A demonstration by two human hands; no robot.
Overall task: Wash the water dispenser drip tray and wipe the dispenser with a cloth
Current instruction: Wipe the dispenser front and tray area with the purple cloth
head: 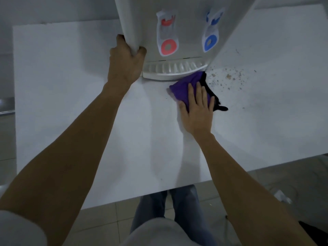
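A white water dispenser (188,18) stands on the white table (71,103), with a red tap (168,39) and a blue tap (211,38) on its front. Its slotted white drip tray (174,70) sits in place at the base. My left hand (125,59) grips the dispenser's left front corner. My right hand (197,110) lies flat, fingers spread, pressing a purple cloth (184,86) with a black edge onto the table, just below the tray's right end. The cloth's tip touches the tray's right corner.
Brown specks and crumbs (229,77) are scattered on the table right of the dispenser. The table's front edge (142,197) runs close to my legs, with tiled floor below. A white scrap (282,196) lies on the floor at the right.
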